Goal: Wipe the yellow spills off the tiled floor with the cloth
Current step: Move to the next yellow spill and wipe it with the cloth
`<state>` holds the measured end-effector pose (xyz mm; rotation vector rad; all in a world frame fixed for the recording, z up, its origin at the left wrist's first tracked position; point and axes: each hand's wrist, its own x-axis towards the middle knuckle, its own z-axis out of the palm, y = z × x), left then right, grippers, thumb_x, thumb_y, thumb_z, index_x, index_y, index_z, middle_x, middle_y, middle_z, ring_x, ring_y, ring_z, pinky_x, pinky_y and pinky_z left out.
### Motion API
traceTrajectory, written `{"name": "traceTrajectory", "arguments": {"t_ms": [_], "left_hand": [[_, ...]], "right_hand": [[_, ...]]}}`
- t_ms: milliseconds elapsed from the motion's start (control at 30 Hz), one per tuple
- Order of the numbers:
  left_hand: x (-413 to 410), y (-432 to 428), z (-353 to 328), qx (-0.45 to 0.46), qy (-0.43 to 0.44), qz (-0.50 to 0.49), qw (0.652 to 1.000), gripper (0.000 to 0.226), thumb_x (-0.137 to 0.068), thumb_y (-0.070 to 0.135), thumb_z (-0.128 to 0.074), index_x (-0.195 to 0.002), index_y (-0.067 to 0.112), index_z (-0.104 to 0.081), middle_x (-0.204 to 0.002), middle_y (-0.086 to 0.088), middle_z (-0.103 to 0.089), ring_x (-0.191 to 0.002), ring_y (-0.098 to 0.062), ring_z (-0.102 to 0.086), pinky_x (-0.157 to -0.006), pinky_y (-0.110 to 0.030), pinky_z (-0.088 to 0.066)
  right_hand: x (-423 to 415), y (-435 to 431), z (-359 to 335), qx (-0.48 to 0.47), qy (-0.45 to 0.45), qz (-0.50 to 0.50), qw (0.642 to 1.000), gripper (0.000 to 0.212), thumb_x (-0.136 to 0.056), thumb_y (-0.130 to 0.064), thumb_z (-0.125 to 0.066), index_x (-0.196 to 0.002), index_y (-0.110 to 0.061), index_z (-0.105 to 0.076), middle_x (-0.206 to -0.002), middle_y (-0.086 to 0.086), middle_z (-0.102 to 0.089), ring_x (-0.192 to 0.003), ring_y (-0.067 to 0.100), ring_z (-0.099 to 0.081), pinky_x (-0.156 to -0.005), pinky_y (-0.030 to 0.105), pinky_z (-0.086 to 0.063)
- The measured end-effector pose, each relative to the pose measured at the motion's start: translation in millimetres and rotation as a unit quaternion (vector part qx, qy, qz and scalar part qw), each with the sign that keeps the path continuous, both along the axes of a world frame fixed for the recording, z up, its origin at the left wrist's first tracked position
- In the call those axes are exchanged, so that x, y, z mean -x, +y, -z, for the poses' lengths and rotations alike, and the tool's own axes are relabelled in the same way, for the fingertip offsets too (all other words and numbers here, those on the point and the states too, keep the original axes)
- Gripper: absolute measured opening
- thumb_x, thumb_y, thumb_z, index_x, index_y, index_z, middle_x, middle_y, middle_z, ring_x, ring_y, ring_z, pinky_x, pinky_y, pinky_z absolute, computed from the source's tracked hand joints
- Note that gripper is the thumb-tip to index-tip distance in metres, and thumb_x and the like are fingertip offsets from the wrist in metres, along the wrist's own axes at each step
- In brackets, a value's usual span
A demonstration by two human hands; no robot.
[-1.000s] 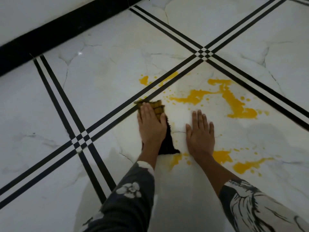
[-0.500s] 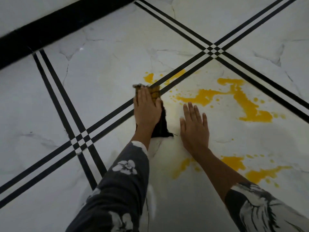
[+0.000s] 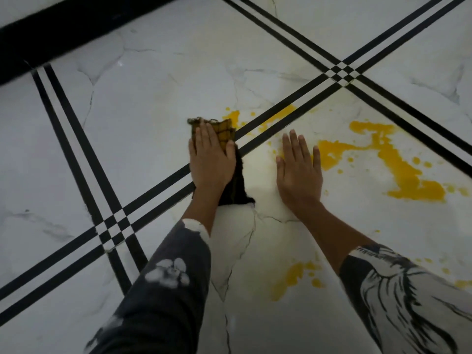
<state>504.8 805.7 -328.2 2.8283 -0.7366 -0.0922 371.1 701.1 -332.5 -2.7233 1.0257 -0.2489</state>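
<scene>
My left hand (image 3: 211, 157) lies flat on a dark checked cloth (image 3: 226, 132) stained yellow, pressing it to the white tiled floor (image 3: 143, 103) over the black double stripe. The cloth's dark tail (image 3: 236, 190) sticks out beside my wrist. Small yellow splashes (image 3: 233, 115) lie just beyond the cloth's far edge. My right hand (image 3: 298, 172) rests palm down on the tile with fingers spread, empty, next to a large yellow spill (image 3: 398, 164). More yellow patches (image 3: 293, 277) lie near my right forearm.
Black double stripes cross the floor, meeting at a far crossing (image 3: 341, 70) and a near one (image 3: 112, 229). A black skirting band (image 3: 76, 29) runs along the wall at the upper left. Thin cracks (image 3: 251, 226) run through the tile between my arms.
My left hand has pushed the cloth forward across the black stripe toward the small far splashes. My right hand has shifted forward on the tile, closer to the large spill.
</scene>
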Motion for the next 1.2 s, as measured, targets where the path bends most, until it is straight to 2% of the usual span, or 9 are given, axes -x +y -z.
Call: {"name": "traceTrajectory", "arguments": {"t_ms": [133,267,433,667,767,900,967,1100,1200], "left_hand": [[31.2,46.2,-0.6,-0.003,-0.011,0.126,0.992,0.073,-0.091,0.052,-0.010,-0.150,0.009,-0.010,-0.157,-0.008,-0.013,-0.145,-0.019,-0.009,-0.116,-0.033,-0.001],[-3.1,58.2,-0.7,-0.006,-0.009,0.026,1.000,0.069,-0.094,0.047,-0.016,-0.149,0.007,-0.010,-0.157,-0.010,-0.012,-0.145,-0.020,-0.008,-0.117,-0.037,-0.004],[-42.5,-26.2,1.1,-0.003,0.012,-0.021,1.000,0.064,-0.099,0.040,-0.020,-0.149,0.003,-0.005,-0.158,-0.012,-0.006,-0.146,-0.022,-0.003,-0.118,-0.038,-0.002],[0.5,8.5,0.0,-0.004,-0.008,0.199,0.980,0.070,-0.093,0.050,-0.008,-0.150,0.009,-0.008,-0.158,-0.007,-0.011,-0.145,-0.018,-0.008,-0.116,-0.034,-0.002],[-23.0,29.5,-0.1,-0.004,-0.015,0.142,0.990,0.066,-0.095,0.046,-0.015,-0.150,0.009,-0.009,-0.158,-0.008,-0.011,-0.145,-0.018,-0.008,-0.116,-0.034,-0.001],[-53.3,-32.4,-4.9,0.006,-0.004,0.038,0.999,0.062,-0.099,0.039,-0.023,-0.149,0.006,-0.007,-0.158,-0.011,-0.008,-0.145,-0.022,-0.006,-0.118,-0.038,-0.003],[-45.7,-59.2,-4.4,0.014,0.004,0.042,0.999,0.062,-0.100,0.040,-0.021,-0.149,0.005,-0.007,-0.158,-0.012,-0.008,-0.146,-0.022,-0.005,-0.118,-0.037,-0.002],[-9.2,-48.0,-9.1,0.064,0.049,0.171,0.982,0.058,-0.101,0.040,-0.017,-0.149,0.009,-0.011,-0.158,-0.007,-0.011,-0.146,-0.017,-0.006,-0.116,-0.032,0.001],[-35.3,-9.9,-14.4,0.136,0.085,0.095,0.982,0.051,-0.103,0.033,-0.016,-0.150,0.012,-0.014,-0.158,-0.004,-0.011,-0.145,-0.014,-0.005,-0.115,-0.030,0.002]], "right_hand": [[2.5,0.6,1.6,0.005,-0.003,0.008,1.000,0.058,-0.094,-0.036,-0.008,-0.149,-0.017,-0.012,-0.157,0.001,-0.009,-0.145,0.017,-0.006,-0.113,0.034,0.009],[-0.9,2.0,1.1,-0.011,-0.009,0.013,1.000,0.055,-0.095,-0.033,-0.015,-0.149,-0.018,-0.012,-0.157,0.000,-0.009,-0.145,0.016,-0.005,-0.114,0.034,0.009],[-2.6,-1.2,3.4,-0.016,0.011,0.001,1.000,0.056,-0.094,-0.035,-0.009,-0.149,-0.021,-0.006,-0.158,-0.002,-0.003,-0.145,0.014,0.001,-0.113,0.033,0.012],[-3.6,-0.2,3.3,-0.005,0.012,0.009,1.000,0.064,-0.089,-0.040,0.002,-0.149,-0.020,-0.007,-0.158,-0.001,-0.005,-0.145,0.014,-0.002,-0.112,0.033,0.012],[-3.9,0.2,3.2,-0.007,0.006,0.012,1.000,0.062,-0.091,-0.039,0.000,-0.149,-0.018,-0.009,-0.157,0.000,-0.007,-0.145,0.015,-0.003,-0.113,0.034,0.010],[-3.5,-0.5,2.7,-0.011,0.007,0.001,1.000,0.061,-0.091,-0.039,0.001,-0.148,-0.021,-0.007,-0.158,0.000,-0.005,-0.145,0.015,0.000,-0.114,0.034,0.010],[-3.6,-0.8,1.7,-0.013,0.009,-0.004,1.000,0.062,-0.090,-0.040,0.004,-0.148,-0.022,-0.003,-0.158,-0.001,-0.001,-0.145,0.014,0.002,-0.114,0.034,0.011],[-2.6,0.3,-3.9,-0.053,-0.024,0.001,0.998,0.066,-0.088,-0.048,0.004,-0.148,-0.023,-0.003,-0.158,-0.004,0.000,-0.144,0.010,0.005,-0.114,0.032,0.011],[-1.4,-0.3,-7.6,-0.079,-0.049,0.015,0.996,0.069,-0.087,-0.054,0.001,-0.148,-0.023,-0.005,-0.157,-0.005,-0.002,-0.142,0.007,0.006,-0.114,0.031,0.011]]}}
